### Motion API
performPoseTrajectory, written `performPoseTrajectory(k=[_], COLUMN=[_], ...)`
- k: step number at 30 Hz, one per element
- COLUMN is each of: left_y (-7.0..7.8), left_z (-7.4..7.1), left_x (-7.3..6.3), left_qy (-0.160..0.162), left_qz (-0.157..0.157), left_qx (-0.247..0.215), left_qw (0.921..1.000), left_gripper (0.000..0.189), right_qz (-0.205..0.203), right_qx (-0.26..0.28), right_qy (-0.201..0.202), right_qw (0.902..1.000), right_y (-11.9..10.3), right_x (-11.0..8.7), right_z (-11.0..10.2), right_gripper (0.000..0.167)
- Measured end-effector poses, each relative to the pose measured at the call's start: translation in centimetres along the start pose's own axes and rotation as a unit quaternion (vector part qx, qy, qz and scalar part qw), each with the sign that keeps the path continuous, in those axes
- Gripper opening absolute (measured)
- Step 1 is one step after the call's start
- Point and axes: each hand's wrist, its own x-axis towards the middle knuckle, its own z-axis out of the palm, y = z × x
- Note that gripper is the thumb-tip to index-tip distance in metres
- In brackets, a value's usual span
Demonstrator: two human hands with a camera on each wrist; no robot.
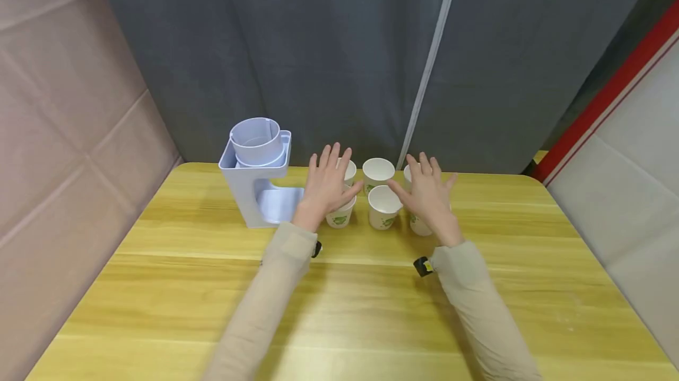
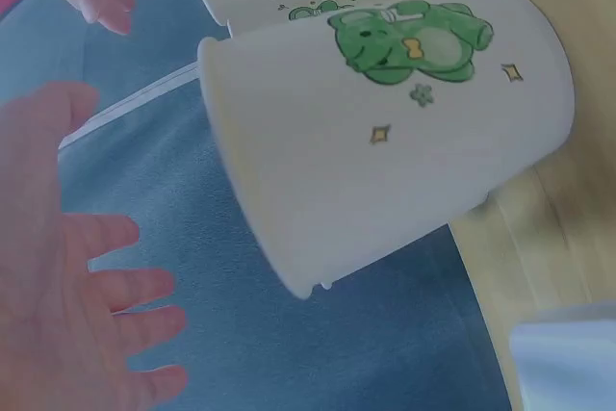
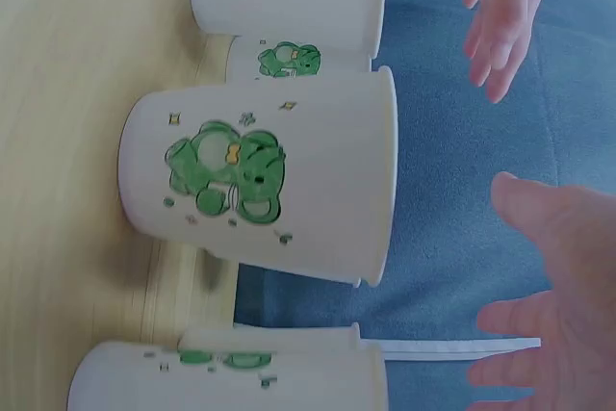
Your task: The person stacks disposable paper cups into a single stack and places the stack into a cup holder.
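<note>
Several white paper cups with green bear prints stand upright in two rows, among them the front middle cup [image 1: 383, 216]. Over the left-hand cups hovers my left hand [image 1: 326, 186], palm down, its fingers straight and spread, holding nothing. My right hand [image 1: 426, 192] is spread the same way above the right-hand cups, partly hiding them. In the left wrist view, a paper cup [image 2: 385, 151] fills the middle, with the left fingers apart from its rim. The right wrist view has a cup [image 3: 327, 161] close by, the right thumb and fingers beyond its rim.
Left of the cups stands a pale lavender plastic stand [image 1: 241, 195] with a round container [image 1: 257, 142] on top. A dark grey curtain [image 1: 339, 62] hangs behind the wooden table [image 1: 361, 322]. Light panels flank both sides.
</note>
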Motion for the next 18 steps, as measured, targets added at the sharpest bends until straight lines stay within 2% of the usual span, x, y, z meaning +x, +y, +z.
performPoseTrajectory(k=[3, 6, 8, 10, 12, 14, 18], left_y=[-0.3, -0.6, -0.8, -1.1, -1.4, -1.7, -2.4], left_z=[-0.3, -0.8, -1.2, -1.6, -2.0, -2.5, -3.6], left_x=[-0.5, -1.0, -1.4, -1.9, -2.5, -3.1, -4.6], left_qy=[0.006, 0.017, 0.033, 0.054, 0.082, 0.112, 0.176], left_qz=[0.005, 0.019, 0.036, 0.059, 0.089, 0.119, 0.165], left_qx=[-0.012, -0.049, -0.087, -0.130, -0.173, -0.213, -0.278], left_qw=[0.9999, 0.9985, 0.9950, 0.9882, 0.9774, 0.9634, 0.9299], left_gripper=[0.077, 0.075, 0.073, 0.070, 0.067, 0.062, 0.052], right_qz=[-0.002, -0.005, -0.010, -0.019, -0.029, -0.038, -0.042], right_qx=[-0.006, -0.006, 0.002, 0.018, 0.041, 0.067, 0.109], right_qy=[0.005, 0.010, 0.022, 0.044, 0.074, 0.099, 0.121], right_qw=[1.0000, 0.9999, 0.9997, 0.9987, 0.9960, 0.9921, 0.9857], right_y=[0.2, 0.6, 0.8, 1.2, 1.6, 2.0, 3.0], right_x=[-0.3, -0.5, -0.7, -0.9, -1.1, -1.4, -1.8], right_z=[-0.2, -0.4, -0.5, -0.4, -0.5, -0.5, -0.7], right_gripper=[0.077, 0.076, 0.074, 0.072, 0.070, 0.067, 0.062])
